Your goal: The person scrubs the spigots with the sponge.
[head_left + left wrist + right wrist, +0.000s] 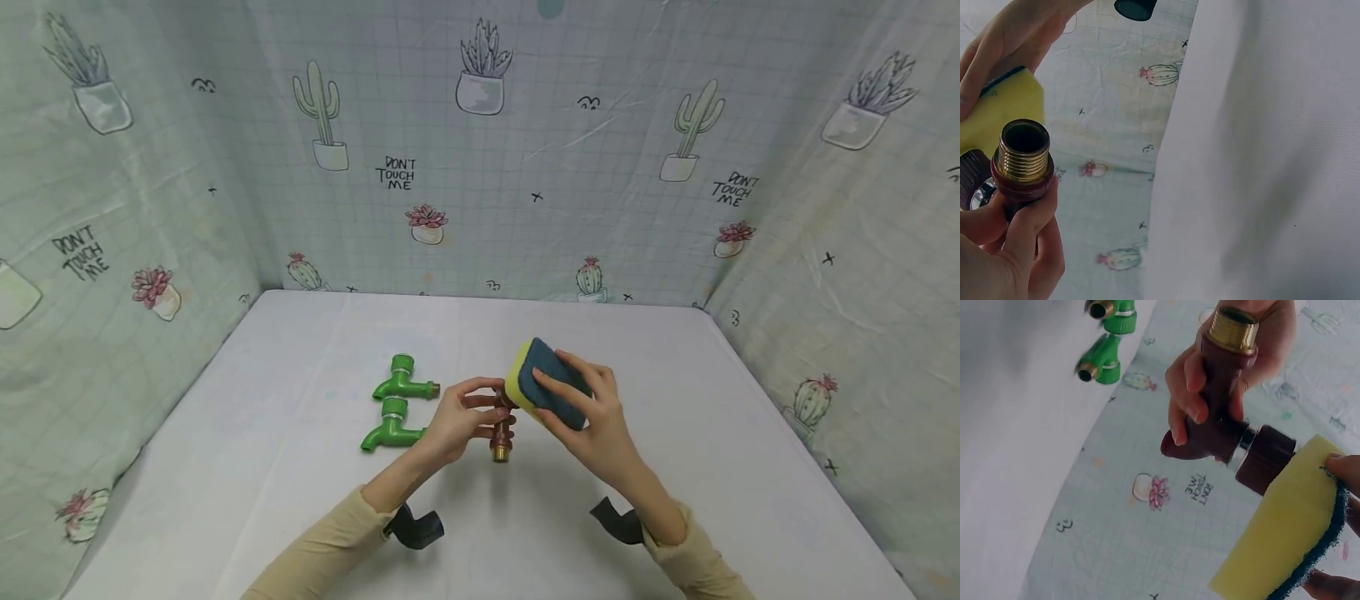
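Note:
A dark red faucet [1216,412] with a brass threaded end is gripped in my left hand [457,422], its thread [1022,164] facing the left wrist camera. My right hand [603,429] holds a sponge [551,383], yellow on one side and dark green-blue on the scouring side. In the right wrist view, the yellow face [1279,519] meets the faucet's knob [1266,459]. Left of my left hand, two green faucets [405,387] lie on the white table, one nearer me than the other; the near one is partly hidden behind my left hand.
The white table [300,400] stands before curtains [480,183] printed with cacti, which also hang at both sides. Black wrist camera mounts [417,529] show beneath both forearms.

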### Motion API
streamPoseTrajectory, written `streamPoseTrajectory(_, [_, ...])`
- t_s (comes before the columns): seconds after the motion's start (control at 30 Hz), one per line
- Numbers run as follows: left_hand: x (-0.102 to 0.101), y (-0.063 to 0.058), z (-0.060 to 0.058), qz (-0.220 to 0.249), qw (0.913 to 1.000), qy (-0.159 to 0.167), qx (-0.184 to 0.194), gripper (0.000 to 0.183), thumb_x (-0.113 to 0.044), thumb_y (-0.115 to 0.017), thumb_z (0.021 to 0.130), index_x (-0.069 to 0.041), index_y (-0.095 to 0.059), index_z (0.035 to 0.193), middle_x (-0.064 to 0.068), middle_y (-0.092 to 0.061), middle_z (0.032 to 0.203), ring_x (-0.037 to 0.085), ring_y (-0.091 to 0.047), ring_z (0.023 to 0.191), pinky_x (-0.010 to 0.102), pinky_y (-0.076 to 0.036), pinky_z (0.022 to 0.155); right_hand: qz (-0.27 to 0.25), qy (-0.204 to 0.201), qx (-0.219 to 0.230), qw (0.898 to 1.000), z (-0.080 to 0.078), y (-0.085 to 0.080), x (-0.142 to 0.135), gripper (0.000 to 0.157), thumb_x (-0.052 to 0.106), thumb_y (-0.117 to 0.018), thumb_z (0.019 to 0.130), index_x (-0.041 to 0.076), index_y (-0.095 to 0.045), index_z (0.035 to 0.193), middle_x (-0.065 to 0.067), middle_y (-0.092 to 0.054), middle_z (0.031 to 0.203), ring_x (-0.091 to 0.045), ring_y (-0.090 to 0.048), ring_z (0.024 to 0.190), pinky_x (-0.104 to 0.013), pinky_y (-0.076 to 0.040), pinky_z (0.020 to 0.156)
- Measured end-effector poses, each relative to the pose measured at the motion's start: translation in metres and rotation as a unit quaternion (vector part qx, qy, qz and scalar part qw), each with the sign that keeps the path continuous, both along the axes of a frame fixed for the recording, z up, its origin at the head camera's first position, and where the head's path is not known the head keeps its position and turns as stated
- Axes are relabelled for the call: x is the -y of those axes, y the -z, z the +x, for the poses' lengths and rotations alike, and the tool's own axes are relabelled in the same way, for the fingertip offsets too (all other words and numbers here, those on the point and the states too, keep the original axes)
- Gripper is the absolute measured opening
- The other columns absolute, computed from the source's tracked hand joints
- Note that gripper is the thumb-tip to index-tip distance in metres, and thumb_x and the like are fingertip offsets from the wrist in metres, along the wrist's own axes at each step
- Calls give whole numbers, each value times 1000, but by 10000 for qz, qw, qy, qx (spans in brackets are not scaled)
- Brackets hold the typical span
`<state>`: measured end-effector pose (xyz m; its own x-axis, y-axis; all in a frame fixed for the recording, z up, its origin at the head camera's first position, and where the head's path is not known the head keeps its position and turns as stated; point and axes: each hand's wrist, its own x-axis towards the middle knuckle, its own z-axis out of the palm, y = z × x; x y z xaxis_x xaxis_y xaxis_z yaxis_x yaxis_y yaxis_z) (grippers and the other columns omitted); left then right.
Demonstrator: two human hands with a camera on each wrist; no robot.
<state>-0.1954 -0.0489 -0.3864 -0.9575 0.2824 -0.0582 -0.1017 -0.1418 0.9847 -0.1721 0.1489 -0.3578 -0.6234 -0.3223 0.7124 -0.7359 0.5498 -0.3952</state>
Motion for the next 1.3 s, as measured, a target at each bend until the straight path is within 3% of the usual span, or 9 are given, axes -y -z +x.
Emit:
streamPoseTrajectory(0.2, [1,2,-4,-155,9998,-19,-96,41,8,-58,80,1,-51,119,20,-60,102,17,-66,75,38,-56,67,79,-21,-188,9998,0,3,1,51,9,-77,66,19,-63,113,-16,-46,128,-28,-38,106,-47,-47,77])
streamPoseTrajectory(0.37, [1,0,-2,-200,9996,112,-148,42,11,-56,79,2,-50,120,25,-55,109,22,-67,79,41,-55,68,-128,9,-396,9991,-11,4,-1,51,4,-77,64,15,-64,112,-20,-49,125,-31,-41,102,-50,-44,76])
streamPoseTrajectory(0.63, [3,0,-3,-119,9998,162,-16,43,11,-54,81,2,-47,123,27,-53,114,20,-66,81,41,-55,71,-281,269,-285,9988,-27,4,-2,47,5,-76,66,12,-64,110,-22,-49,125,-33,-41,100,-50,-45,76])
streamPoseTrajectory(0.87, [11,0,-8,345,9976,562,231,45,5,-51,86,-2,-40,128,29,-51,121,31,-63,95,46,-51,80,-215,490,-236,9983,-34,9,-10,44,8,-77,66,12,-65,109,-21,-48,125,-35,-40,100,-50,-44,76])
streamPoseTrajectory(1.03, [19,-6,-12,663,9939,779,412,45,0,-51,87,-2,-38,130,17,-59,114,24,-64,95,46,-49,85,-318,544,-121,9979,-32,13,-20,46,6,-77,65,12,-65,109,-20,-49,126,-35,-41,100,-50,-44,75])
streamPoseTrajectory(1.13, [20,-7,-12,833,9914,796,627,46,1,-50,87,-2,-38,131,11,-61,110,20,-64,92,46,-48,87,-355,602,-78,9975,-31,15,-25,47,5,-78,64,12,-65,109,-20,-49,125,-35,-41,99,-49,-44,74])
streamPoseTrajectory(1.3, [18,-3,-11,1231,9852,659,996,51,7,-45,87,-6,-32,135,22,-45,128,20,-63,93,50,-43,90,-379,595,-62,9975,-30,18,-30,48,4,-77,64,11,-65,109,-21,-49,124,-35,-42,99,-49,-45,73])
